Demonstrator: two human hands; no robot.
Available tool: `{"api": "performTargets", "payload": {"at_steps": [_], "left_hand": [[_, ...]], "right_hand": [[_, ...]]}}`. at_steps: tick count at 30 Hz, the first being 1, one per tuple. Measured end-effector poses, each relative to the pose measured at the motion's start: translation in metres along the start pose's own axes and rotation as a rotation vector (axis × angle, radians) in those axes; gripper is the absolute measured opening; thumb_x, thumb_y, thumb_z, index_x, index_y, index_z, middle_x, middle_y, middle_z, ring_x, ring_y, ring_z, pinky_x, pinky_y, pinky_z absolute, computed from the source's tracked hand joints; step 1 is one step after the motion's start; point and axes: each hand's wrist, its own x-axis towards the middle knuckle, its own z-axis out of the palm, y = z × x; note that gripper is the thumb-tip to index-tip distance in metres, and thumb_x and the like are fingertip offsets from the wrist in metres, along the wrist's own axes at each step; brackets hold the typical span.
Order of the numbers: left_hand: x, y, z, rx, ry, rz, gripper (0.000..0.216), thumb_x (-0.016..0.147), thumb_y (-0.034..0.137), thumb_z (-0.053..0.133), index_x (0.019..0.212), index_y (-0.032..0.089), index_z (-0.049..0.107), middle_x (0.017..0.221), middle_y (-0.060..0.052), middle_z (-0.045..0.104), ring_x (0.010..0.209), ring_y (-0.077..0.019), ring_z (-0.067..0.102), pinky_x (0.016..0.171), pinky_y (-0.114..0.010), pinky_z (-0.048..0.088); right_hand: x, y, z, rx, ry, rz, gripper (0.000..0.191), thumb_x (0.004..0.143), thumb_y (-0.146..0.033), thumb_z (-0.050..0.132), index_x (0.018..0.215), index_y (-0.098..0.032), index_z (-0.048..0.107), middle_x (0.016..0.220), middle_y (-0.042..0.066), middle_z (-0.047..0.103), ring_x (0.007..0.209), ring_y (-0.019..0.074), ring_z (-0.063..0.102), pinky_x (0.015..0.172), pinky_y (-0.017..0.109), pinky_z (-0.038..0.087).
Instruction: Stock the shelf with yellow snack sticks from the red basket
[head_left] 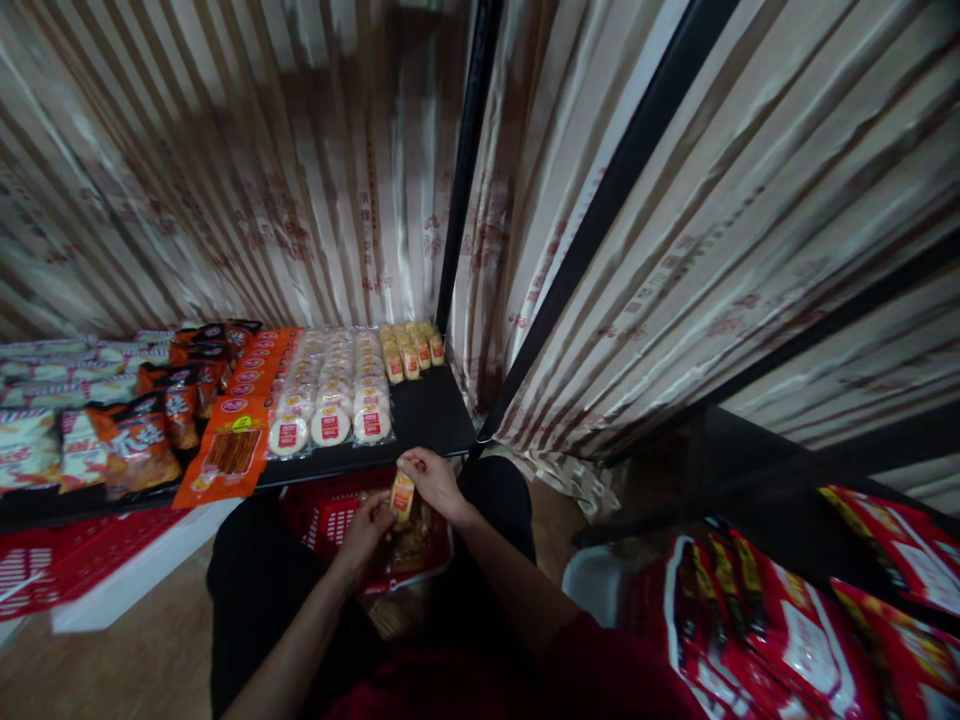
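small yellow snack packet [403,496] sits just over the red basket [322,515], below the black shelf [427,415] edge. left hand [365,530] grip is pinched on its lower end, right hand [435,485] grip on the top. looks light, crinkly, slippery film, probably crushable, so the sealed edges seem best to hold. the writing on it and on the red-labelled round cakes [330,425] is too blurry to read.

Glossy plastic snack packet [403,496], matt black shelf [427,412]
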Motion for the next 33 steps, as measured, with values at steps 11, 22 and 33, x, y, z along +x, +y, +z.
{"api": "performTargets", "payload": {"at_steps": [11, 22, 33], "left_hand": [[0.025, 0.031, 0.033, 0.013, 0.098, 0.121, 0.036, 0.057, 0.028, 0.067, 0.088, 0.012, 0.061, 0.059, 0.001, 0.060, 0.052, -0.0095, 0.054, 0.050, -0.019, 0.038], [0.047, 0.043, 0.061, 0.039, 0.148, 0.156, 0.028, 0.062, 0.023, 0.064, 0.088, 0.013, 0.056, 0.056, 0.005, 0.055, 0.047, -0.0084, 0.053, 0.046, -0.019, 0.037], [0.076, 0.058, 0.082, 0.111, 0.192, 0.210, 0.014, 0.074, 0.008, 0.051, 0.085, 0.017, 0.049, 0.058, 0.006, 0.053, 0.048, -0.0072, 0.054, 0.049, -0.018, 0.044]], "right_hand": [[0.018, 0.007, -0.010, 0.200, 0.244, -0.016, 0.039, 0.077, -0.042, 0.055, 0.107, -0.018, 0.057, 0.099, 0.007, 0.061, 0.084, 0.0148, 0.059, 0.071, 0.026, 0.049], [0.017, 0.011, -0.008, 0.279, 0.412, 0.020, 0.038, 0.073, -0.032, 0.059, 0.106, -0.017, 0.050, 0.102, 0.009, 0.057, 0.089, 0.0161, 0.059, 0.078, 0.029, 0.052], [0.033, -0.002, -0.022, 0.090, 0.493, -0.021, 0.021, 0.074, -0.026, 0.055, 0.092, -0.017, 0.061, 0.092, 0.005, 0.054, 0.072, 0.0135, 0.060, 0.067, 0.028, 0.054]]}}
